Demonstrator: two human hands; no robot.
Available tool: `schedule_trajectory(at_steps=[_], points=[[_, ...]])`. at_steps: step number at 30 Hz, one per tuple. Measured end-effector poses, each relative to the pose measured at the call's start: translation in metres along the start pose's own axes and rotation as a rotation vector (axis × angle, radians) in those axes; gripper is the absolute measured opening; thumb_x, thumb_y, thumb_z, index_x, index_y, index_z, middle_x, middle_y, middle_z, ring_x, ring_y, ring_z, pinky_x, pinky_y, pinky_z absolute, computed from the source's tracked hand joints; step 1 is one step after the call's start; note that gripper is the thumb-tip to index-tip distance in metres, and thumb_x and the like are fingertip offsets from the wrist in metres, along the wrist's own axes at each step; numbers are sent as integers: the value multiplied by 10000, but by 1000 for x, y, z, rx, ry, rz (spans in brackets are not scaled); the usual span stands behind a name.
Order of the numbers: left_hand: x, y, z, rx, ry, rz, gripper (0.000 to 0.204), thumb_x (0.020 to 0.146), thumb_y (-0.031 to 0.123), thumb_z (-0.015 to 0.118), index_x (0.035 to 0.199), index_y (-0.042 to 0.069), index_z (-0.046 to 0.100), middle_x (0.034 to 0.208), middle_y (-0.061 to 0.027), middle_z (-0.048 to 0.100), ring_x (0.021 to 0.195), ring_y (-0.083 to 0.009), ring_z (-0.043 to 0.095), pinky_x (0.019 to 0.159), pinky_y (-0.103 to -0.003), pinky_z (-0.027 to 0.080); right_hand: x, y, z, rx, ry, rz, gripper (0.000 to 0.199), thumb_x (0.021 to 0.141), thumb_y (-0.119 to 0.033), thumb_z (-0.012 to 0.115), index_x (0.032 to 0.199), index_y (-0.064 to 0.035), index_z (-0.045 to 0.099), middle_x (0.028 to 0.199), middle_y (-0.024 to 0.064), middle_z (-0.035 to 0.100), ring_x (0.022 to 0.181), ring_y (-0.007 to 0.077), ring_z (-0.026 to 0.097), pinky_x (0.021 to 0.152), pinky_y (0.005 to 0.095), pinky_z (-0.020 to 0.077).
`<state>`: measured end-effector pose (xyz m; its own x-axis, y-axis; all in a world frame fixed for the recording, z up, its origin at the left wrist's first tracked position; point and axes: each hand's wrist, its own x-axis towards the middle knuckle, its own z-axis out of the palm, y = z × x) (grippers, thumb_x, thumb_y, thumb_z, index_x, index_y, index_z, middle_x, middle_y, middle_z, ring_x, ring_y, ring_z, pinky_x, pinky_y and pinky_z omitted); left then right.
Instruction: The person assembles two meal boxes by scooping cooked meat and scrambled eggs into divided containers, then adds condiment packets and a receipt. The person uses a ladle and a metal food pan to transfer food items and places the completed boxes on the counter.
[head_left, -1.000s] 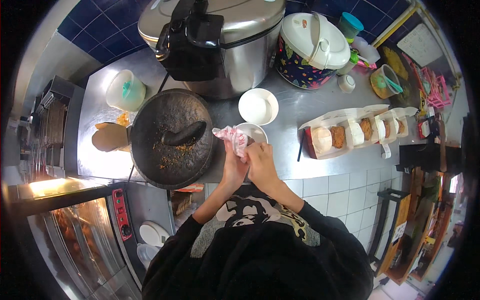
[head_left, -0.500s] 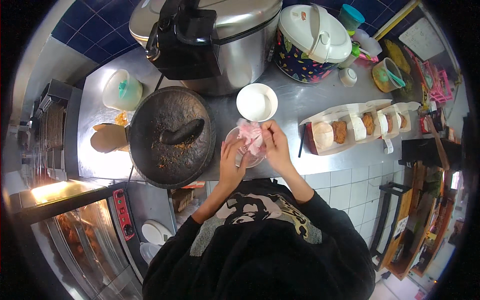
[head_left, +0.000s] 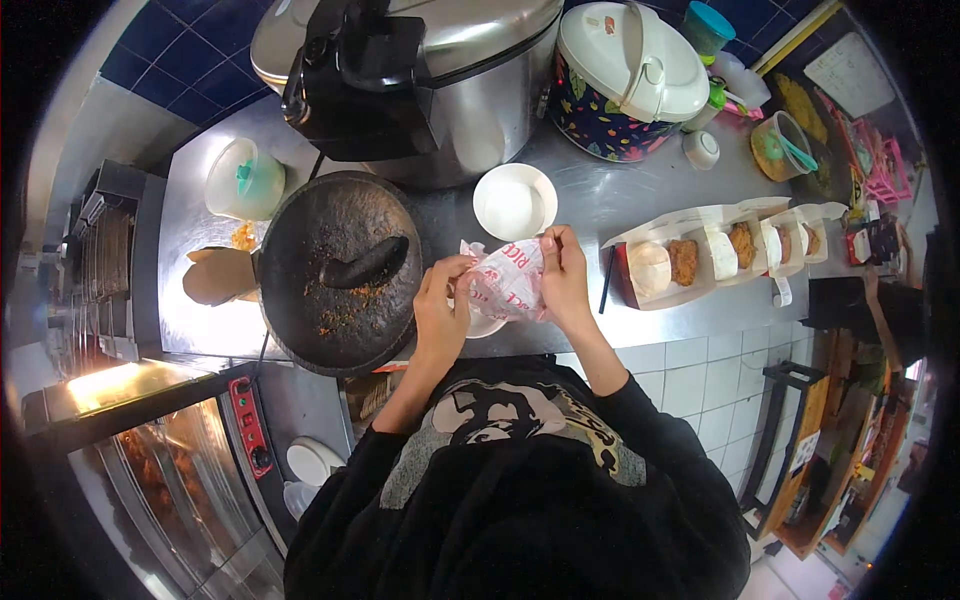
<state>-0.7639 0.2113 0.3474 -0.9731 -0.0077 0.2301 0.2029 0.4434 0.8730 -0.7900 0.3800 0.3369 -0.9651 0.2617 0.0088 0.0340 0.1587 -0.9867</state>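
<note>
Wrapping a paper parcel over the counter (head_left: 640,205).

I judge the step to be folding the red-and-white paper wrapper (head_left: 508,283): my left hand (head_left: 440,310) at nine o'clock of it and my right hand (head_left: 563,280) at three o'clock have their fingers pinched on its edges. It sits between them, above a small plate, just below the white bowl (head_left: 514,201). Next likely calls for tucking the loose edge.

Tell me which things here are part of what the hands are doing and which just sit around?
In use: left hand, right hand, white paper wrapper with red print.

Lying about: round dark stone mortar, small white bowl, large steel rice cooker, open cardboard food boxes.
</note>
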Motion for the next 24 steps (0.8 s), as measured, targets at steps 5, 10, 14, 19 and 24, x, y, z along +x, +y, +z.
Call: schedule_trajectory(at_steps=[5, 10, 14, 19, 24], points=[[-1, 2, -14, -174, 67, -100, 154, 911, 68, 556, 1053, 9, 560, 910, -71, 632, 791, -104, 584, 649, -233, 460, 7, -9, 16, 122, -80, 38, 94, 950, -112, 470, 913, -26, 484, 693, 69, 488, 646, 137, 439, 627, 291, 398], [5, 3, -28, -33, 43, -148, 192, 886, 72, 576, 1061, 2, 545, 997, -107, 599, 860, -154, 572, 705, -279, 460, 17, -17, 29, 32, -112, -10, 64, 934, -83, 474, 930, -21, 459, 709, 130, 526, 643, 241, 506, 633, 348, 414], [-5, -1, -17, 464, -5, 183, 429, 757, 105, 650, 1154, 25, 506, 1204, -184, 484, 1135, -370, 419, 937, -466, 354, 27, 16, 32, -172, -43, -15, 80, 918, -83, 486, 945, -13, 457, 782, 209, 556, 757, 388, 555, 685, 417, 430], [-38, -27, 11, 587, -200, 173, 645, 742, 94, 651, 1339, 40, 412, 1241, -185, 493, 1141, -347, 469, 970, -435, 374, 20, 48, 22, -276, -5, -124, 130, 872, -60, 532, 972, -6, 470, 925, 220, 543, 797, 383, 563, 697, 431, 437], [-52, -54, 19, 777, -479, 232, 543, 847, 99, 496, 1367, 8, 369, 1314, -225, 453, 1228, -332, 456, 1001, -431, 380, -3, 15, 11, -228, -178, -450, 274, 771, -58, 623, 1029, -9, 546, 1113, 146, 520, 924, 331, 531, 748, 430, 451]])
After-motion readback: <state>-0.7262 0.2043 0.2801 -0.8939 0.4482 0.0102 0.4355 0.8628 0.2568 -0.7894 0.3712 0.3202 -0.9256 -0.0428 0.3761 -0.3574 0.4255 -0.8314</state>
